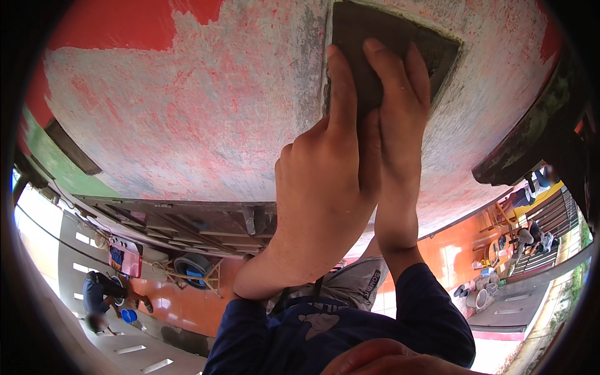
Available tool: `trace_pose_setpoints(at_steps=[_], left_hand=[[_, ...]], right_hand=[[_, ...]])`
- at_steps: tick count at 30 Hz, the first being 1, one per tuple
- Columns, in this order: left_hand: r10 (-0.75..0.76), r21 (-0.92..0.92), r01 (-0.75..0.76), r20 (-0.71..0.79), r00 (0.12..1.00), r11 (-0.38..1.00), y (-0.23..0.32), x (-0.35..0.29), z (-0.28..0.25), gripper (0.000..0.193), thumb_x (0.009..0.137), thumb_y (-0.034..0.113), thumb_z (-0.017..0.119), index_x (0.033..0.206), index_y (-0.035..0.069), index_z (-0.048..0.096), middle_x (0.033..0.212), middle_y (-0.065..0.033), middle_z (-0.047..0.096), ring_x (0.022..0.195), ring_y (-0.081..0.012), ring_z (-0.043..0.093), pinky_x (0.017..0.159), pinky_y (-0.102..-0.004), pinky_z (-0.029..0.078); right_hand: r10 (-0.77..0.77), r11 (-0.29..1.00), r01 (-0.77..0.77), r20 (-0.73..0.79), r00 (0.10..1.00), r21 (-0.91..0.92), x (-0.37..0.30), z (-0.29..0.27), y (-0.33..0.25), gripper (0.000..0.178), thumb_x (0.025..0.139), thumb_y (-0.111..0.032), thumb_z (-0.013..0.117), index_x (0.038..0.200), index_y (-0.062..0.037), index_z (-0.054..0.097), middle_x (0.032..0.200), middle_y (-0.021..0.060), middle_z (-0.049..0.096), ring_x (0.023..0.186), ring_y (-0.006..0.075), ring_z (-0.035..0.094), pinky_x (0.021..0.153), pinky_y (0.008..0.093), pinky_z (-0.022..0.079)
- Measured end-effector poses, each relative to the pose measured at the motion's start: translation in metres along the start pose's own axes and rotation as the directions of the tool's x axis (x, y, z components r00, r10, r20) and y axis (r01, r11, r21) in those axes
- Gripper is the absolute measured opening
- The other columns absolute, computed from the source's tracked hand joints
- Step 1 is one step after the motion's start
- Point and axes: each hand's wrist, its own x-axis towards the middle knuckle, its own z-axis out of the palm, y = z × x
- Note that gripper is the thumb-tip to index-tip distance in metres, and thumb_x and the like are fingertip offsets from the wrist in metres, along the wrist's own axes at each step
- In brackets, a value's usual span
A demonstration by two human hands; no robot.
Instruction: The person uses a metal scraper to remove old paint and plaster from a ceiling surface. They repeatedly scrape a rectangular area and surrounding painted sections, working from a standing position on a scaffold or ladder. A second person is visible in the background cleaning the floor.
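A dark rectangular panel [381,20] sits in the scraped wall [200,119]. The left hand [325,165] reaches along its left edge, the right hand [401,106] over its middle; whether their outstretched fingers [342,87] grasp anything cannot be told.

1. We see soft, fairly even daylight across the painted wall [187,119].
2. The light looks strongest at the outer sides, where the opening [39,215] at left burns out to white.
3. We notice glossy glare on the orange floor [431,250].
4. The dark panel [440,47] and the dark beam [528,137] lose detail in their blackish tones.
5. We find the left hand [328,165] and right hand [400,103] fairly sharp; the distant person [103,294] looks small and soft.
6. Straight edges bow strongly toward the black fisheye rim.
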Motion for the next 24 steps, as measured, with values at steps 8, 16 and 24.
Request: trace_pose_setpoints(at_steps=[8,16,24], left_hand=[[0.039,-0.038,-0.038,0.026,0.999,0.999,-0.012,0.002,-0.007,0.061,0.093,0.001,0.055,0.151,-0.004,0.035,0.067,-0.0224,0.063,0.056,-0.0337,0.066,0.055,-0.0363,0.049],[0.197,-0.114,-0.200,-0.034,0.980,0.973,-0.045,0.007,0.007,0.068,0.090,-0.001,0.056,0.153,-0.003,0.031,0.063,-0.0172,0.060,0.051,-0.0248,0.062,0.053,-0.0294,0.046],[0.217,-0.170,-0.213,0.003,0.976,0.962,-0.066,0.011,0.009,0.070,0.089,-0.002,0.054,0.155,-0.002,0.029,0.058,-0.0135,0.053,0.049,-0.0240,0.053,0.053,-0.0294,0.041]], right_hand=[[0.481,0.785,-0.423,-0.015,0.877,0.453,0.008,0.010,-0.011,0.023,0.094,-0.017,0.064,0.113,-0.0040,0.064,0.107,0.0065,0.066,0.097,0.0145,0.064,0.080,0.0284,0.053],[0.370,0.818,-0.318,-0.015,0.929,0.480,0.004,0.018,0.004,0.023,0.101,-0.016,0.055,0.121,-0.0043,0.056,0.108,0.0023,0.064,0.097,0.0094,0.058,0.082,0.0256,0.048],[0.244,0.916,-0.202,-0.082,0.966,0.346,-0.002,0.027,0.012,0.024,0.101,-0.016,0.055,0.121,-0.0015,0.055,0.109,0.0050,0.064,0.096,0.0111,0.058,0.082,0.0271,0.046]])
